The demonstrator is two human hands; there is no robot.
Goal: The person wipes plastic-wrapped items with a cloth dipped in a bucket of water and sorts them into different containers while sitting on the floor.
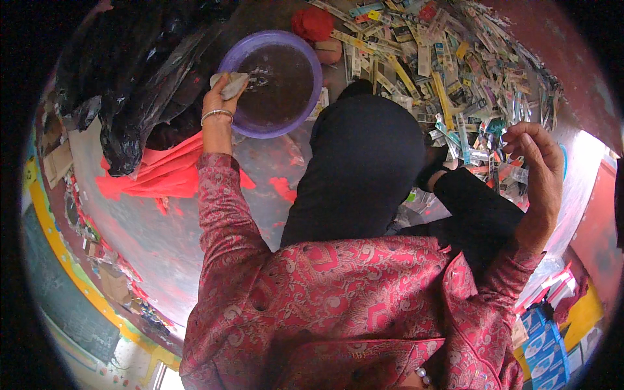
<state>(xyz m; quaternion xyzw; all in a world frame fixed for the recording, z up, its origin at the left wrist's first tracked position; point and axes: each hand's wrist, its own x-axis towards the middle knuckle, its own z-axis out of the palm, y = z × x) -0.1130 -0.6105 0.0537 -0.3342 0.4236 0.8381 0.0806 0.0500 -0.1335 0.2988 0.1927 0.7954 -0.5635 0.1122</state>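
Observation:
At the upper left, my left hand (216,103) is closed round a pale grey-white lump (229,85), which may be a wet rag; its kind is unclear. This hand is at the left rim of a purple round basin (311,107) filled with dark, murky water (276,81). Light glints off ripples near the held lump. Off to the right, my right hand (541,156) is raised with its fingers loosely bent and nothing visible in them. Below it spreads a large heap of thin, flat packaging strips (442,97).
Black plastic sheeting (130,71) bunches at the upper left, with red cloth (162,170) beneath it. A red ball-like bundle (312,25) lies beyond the basin. My bent leg (361,162) is between basin and heap. Blue printed packs (545,348) lie at the lower right.

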